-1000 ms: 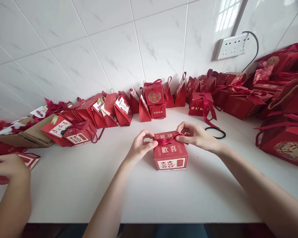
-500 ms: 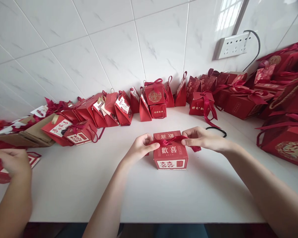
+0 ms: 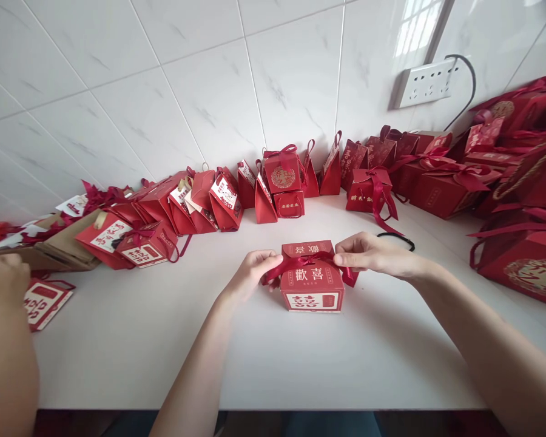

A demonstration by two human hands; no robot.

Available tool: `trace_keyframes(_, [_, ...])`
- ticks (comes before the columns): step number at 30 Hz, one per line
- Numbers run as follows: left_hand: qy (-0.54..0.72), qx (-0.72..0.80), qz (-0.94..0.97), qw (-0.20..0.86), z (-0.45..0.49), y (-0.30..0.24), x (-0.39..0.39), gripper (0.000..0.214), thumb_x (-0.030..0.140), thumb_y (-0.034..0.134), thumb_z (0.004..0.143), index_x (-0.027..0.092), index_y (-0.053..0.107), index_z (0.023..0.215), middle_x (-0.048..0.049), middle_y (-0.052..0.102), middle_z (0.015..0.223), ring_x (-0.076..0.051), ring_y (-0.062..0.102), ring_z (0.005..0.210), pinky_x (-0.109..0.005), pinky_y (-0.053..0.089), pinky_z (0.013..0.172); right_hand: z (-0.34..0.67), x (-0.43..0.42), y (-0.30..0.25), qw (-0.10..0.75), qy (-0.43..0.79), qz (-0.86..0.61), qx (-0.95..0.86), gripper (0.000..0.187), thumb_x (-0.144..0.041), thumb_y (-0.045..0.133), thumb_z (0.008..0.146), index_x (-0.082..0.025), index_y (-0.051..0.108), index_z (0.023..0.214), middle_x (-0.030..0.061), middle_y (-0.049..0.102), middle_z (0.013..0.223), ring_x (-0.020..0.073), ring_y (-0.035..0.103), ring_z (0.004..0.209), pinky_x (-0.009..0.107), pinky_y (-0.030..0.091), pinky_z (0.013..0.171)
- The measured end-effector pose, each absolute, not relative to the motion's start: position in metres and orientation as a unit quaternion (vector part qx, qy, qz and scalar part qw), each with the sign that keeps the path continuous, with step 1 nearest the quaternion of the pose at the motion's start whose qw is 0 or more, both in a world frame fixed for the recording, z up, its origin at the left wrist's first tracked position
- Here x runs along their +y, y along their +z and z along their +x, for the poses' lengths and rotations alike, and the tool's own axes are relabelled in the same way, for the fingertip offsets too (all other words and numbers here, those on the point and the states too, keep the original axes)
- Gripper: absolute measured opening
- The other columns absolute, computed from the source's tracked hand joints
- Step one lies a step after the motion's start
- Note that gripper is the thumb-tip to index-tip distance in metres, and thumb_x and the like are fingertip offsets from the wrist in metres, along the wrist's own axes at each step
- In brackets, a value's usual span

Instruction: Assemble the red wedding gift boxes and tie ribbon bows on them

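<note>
With our left hand (image 3: 260, 270) and right hand (image 3: 363, 254) we pinch the ribbon (image 3: 307, 260) at either side of its knot (image 3: 306, 260), atop the box (image 3: 313, 286) standing on the table (image 3: 273, 364).

This looks like a small workroom, though a room in a home cannot be ruled out. A white desk (image 3: 141, 364) stands against a glossy, grey-veined tiled wall (image 3: 118, 79), which carries a socket strip (image 3: 425, 85) with a dark cable (image 3: 472, 91). Many red boxes (image 3: 230, 212) in a few repeated designs line the desk's back and pile up at the right. A second person's arm (image 3: 9, 358) shows at the left.
</note>
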State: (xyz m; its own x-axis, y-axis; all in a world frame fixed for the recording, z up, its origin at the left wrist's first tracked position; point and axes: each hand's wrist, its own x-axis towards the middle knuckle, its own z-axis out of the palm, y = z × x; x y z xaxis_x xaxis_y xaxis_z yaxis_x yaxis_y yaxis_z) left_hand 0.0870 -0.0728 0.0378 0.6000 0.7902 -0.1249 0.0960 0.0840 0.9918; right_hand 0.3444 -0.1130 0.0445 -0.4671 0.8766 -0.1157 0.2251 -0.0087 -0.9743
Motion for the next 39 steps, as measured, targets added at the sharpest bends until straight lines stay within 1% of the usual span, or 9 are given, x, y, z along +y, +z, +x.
trace_keyframes(5, [0.22, 0.357, 0.632, 0.651, 0.083, 0.036, -0.07, 0.045, 0.053, 0.063, 0.077, 0.016, 0.046, 0.056, 0.008, 0.03, 0.042, -0.005, 0.033, 0.034, -0.02, 0.017, 0.036, 0.343, -0.114, 0.046, 0.316, 0.593, -0.418, -0.611, 0.044, -0.055, 0.066, 0.075, -0.014, 0.054, 0.062, -0.0027, 0.045, 0.06, 0.0074, 0.036, 0.054, 0.024, 0.028, 0.053])
trace_keyframes(9, [0.221, 0.354, 0.618, 0.666, 0.083, 0.033, -0.068, 0.043, 0.051, 0.066, 0.075, 0.015, 0.05, 0.058, 0.0078, 0.035, 0.042, -0.002, 0.028, 0.033, -0.019, 0.014, 0.034, 0.344, -0.114, 0.045, 0.337, 0.638, -0.397, -0.567, 0.04, -0.051, 0.064, 0.079, -0.013, 0.059, 0.066, 0.0021, 0.056, 0.068, 0.0113, 0.05, 0.065, 0.025, 0.036, 0.062])
trace_keyframes(13, [0.221, 0.351, 0.607, 0.678, 0.083, 0.028, -0.065, 0.045, 0.053, 0.067, 0.073, 0.015, 0.048, 0.058, 0.0063, 0.042, 0.045, -0.002, 0.027, 0.032, -0.019, 0.013, 0.033, 0.345, -0.113, 0.044, 0.332, 0.669, -0.388, -0.54, 0.039, -0.047, 0.067, 0.077, -0.012, 0.059, 0.061, 0.0026, 0.057, 0.062, 0.011, 0.049, 0.059, 0.026, 0.036, 0.057])
trace_keyframes(20, [0.224, 0.341, 0.6, 0.688, 0.084, 0.018, -0.059, 0.056, 0.063, 0.074, 0.057, 0.014, 0.047, 0.055, 0.005, 0.045, 0.048, 0.0, 0.025, 0.032, -0.018, 0.009, 0.031, 0.352, -0.105, 0.034, 0.217, 0.687, -0.352, -0.597, 0.043, -0.051, 0.068, 0.075, -0.013, 0.057, 0.058, 0.0005, 0.055, 0.058, 0.0077, 0.045, 0.053, 0.024, 0.033, 0.053])
trace_keyframes(25, [0.232, 0.336, 0.594, 0.693, 0.088, 0.016, -0.058, 0.062, 0.066, 0.078, 0.047, 0.015, 0.043, 0.051, 0.0042, 0.046, 0.048, -0.002, 0.035, 0.037, -0.016, 0.016, 0.032, 0.361, -0.102, 0.031, 0.188, 0.671, -0.357, -0.622, 0.047, -0.055, 0.069, 0.072, -0.015, 0.05, 0.055, -0.0038, 0.045, 0.053, 0.0075, 0.047, 0.052, 0.022, 0.035, 0.052])
trace_keyframes(27, [0.237, 0.335, 0.593, 0.693, 0.088, 0.015, -0.059, 0.063, 0.066, 0.078, 0.047, 0.015, 0.042, 0.051, 0.004, 0.047, 0.048, -0.003, 0.039, 0.038, -0.016, 0.018, 0.033, 0.364, -0.101, 0.032, 0.172, 0.669, -0.365, -0.624, 0.049, -0.056, 0.07, 0.071, -0.016, 0.045, 0.054, -0.0057, 0.039, 0.051, 0.0074, 0.047, 0.051, 0.021, 0.037, 0.052])
trace_keyframes(31, [0.24, 0.333, 0.596, 0.69, 0.087, 0.014, -0.058, 0.062, 0.065, 0.077, 0.051, 0.016, 0.039, 0.051, 0.0037, 0.047, 0.048, -0.004, 0.042, 0.04, -0.015, 0.02, 0.033, 0.369, -0.101, 0.031, 0.173, 0.68, -0.351, -0.62, 0.053, -0.054, 0.07, 0.072, -0.018, 0.036, 0.053, -0.0093, 0.029, 0.049, 0.0037, 0.037, 0.042, 0.02, 0.036, 0.048])
trace_keyframes(36, [0.236, 0.332, 0.604, 0.685, 0.082, 0.014, -0.057, 0.057, 0.062, 0.075, 0.058, 0.015, 0.041, 0.054, 0.0051, 0.046, 0.048, -0.002, 0.035, 0.036, -0.015, 0.016, 0.032, 0.373, -0.103, 0.032, 0.175, 0.659, -0.334, -0.651, 0.045, -0.053, 0.066, 0.077, -0.014, 0.049, 0.059, -0.0038, 0.049, 0.054, 0.0035, 0.038, 0.042, 0.021, 0.033, 0.046])
trace_keyframes(39, [0.224, 0.328, 0.609, 0.687, 0.081, 0.016, -0.059, 0.051, 0.058, 0.072, 0.064, 0.016, 0.044, 0.055, 0.0087, 0.036, 0.039, -0.002, 0.025, 0.03, -0.017, 0.01, 0.031, 0.366, -0.11, 0.042, 0.255, 0.593, -0.321, -0.693, 0.043, -0.052, 0.064, 0.079, -0.012, 0.059, 0.062, -0.0009, 0.05, 0.06, 0.0054, 0.04, 0.049, 0.021, 0.033, 0.047])
